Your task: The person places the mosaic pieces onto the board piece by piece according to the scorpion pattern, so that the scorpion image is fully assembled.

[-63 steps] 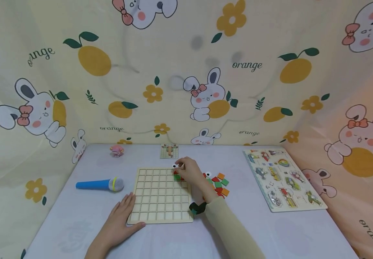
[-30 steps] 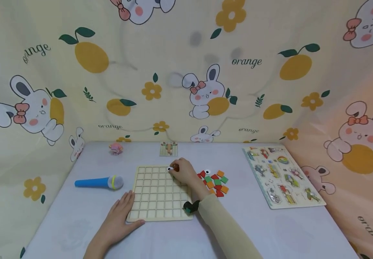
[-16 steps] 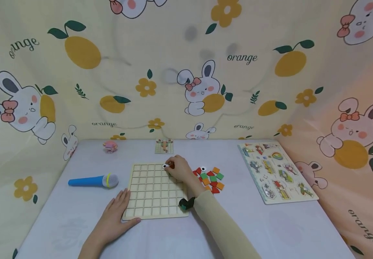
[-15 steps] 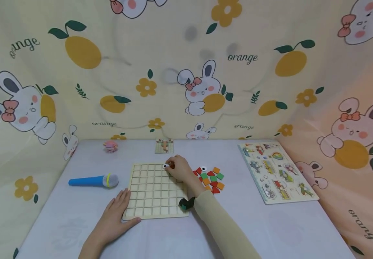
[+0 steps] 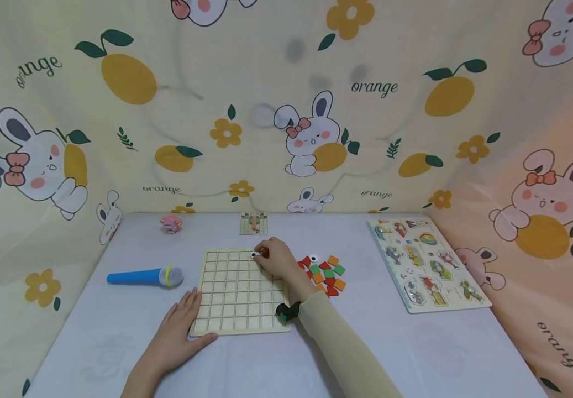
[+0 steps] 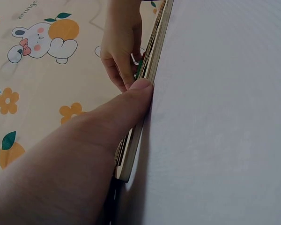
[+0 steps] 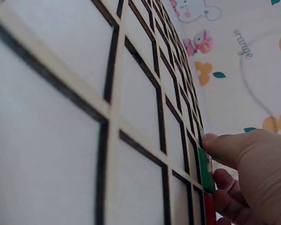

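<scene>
A wooden grid board (image 5: 238, 293) lies flat on the table. My right hand (image 5: 273, 258) reaches over its top row and pinches a small white eye piece (image 5: 255, 254) at its fingertips. In the right wrist view the thumb (image 7: 225, 145) touches a green tile (image 7: 205, 168) set in the grid, with a red tile (image 7: 209, 206) just below it. My left hand (image 5: 182, 326) lies flat on the table at the board's near left corner. Its thumb (image 6: 136, 93) presses against the board's edge (image 6: 152, 65).
Right of the board lie loose red, green and orange tiles (image 5: 327, 273) and a second eye piece (image 5: 313, 258). A blue toy microphone (image 5: 144, 276) lies at the left. At the back are a pink toy (image 5: 171, 223) and a pattern card (image 5: 253, 223); a peg puzzle (image 5: 427, 265) lies at the right.
My right hand has moved left along the board's top row with the eye piece and now covers the green and red tiles. The left hand has stayed put.
</scene>
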A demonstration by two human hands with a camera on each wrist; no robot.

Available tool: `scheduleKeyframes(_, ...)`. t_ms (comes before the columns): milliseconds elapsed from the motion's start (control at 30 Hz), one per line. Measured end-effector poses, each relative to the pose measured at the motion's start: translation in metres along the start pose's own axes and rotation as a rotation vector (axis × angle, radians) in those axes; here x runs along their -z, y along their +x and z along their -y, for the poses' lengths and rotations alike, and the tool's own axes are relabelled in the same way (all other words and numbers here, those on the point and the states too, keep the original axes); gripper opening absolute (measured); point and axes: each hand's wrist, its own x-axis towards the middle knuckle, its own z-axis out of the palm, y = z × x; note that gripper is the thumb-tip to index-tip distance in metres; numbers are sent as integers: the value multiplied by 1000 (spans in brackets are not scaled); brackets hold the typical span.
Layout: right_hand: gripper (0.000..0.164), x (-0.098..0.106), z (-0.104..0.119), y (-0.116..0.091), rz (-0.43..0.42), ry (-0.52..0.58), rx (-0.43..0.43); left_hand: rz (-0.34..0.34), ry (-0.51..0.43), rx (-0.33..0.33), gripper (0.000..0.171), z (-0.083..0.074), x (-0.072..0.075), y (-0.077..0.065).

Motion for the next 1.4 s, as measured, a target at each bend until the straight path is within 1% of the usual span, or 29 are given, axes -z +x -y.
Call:
scheduleKeyframes(100, 24, 3, 1, -2, 11, 3, -5, 0, -6, 2, 115, 1, -2, 1)
scheduleKeyframes(233, 29, 14, 3, -7, 8, 27, -6, 13, -10, 17, 115, 2, -6, 1)
scheduleKeyframes(367, 33, 36, 1, -16, -29, 46, -17, 20, -15, 17, 116, 0, -8, 1)
scheduleKeyframes(467, 35, 55, -3, -25, -67, 40, -52, 17, -14, 9, 116, -2, -7, 2)
scheduleKeyframes(633, 36, 82, -23, -45, -139, -3, -107, 16, 2, 9, 115, -3, -5, 1)
scheduleKeyframes(867, 36, 109, -63, -69, -195, 31, -190, 21, -8, 13, 114, -5, -1, -1)
scheduleKeyframes(1000, 35, 117, -79, -80, -216, 47, -220, 16, -19, 11, 115, -4, 0, 0)
scheduleKeyframes(1133, 34, 119, -91, -88, -213, 52, -234, 12, -20, 12, 115, -3, 1, 1)
scheduleKeyframes(1333, 32, 111, -100, -98, -168, 78, -288, 24, -9, 15, 116, -1, 1, 1)
scheduleKeyframes(1400, 31, 107, -99, -99, -152, 84, -285, 21, -5, 13, 116, -1, 1, 0)
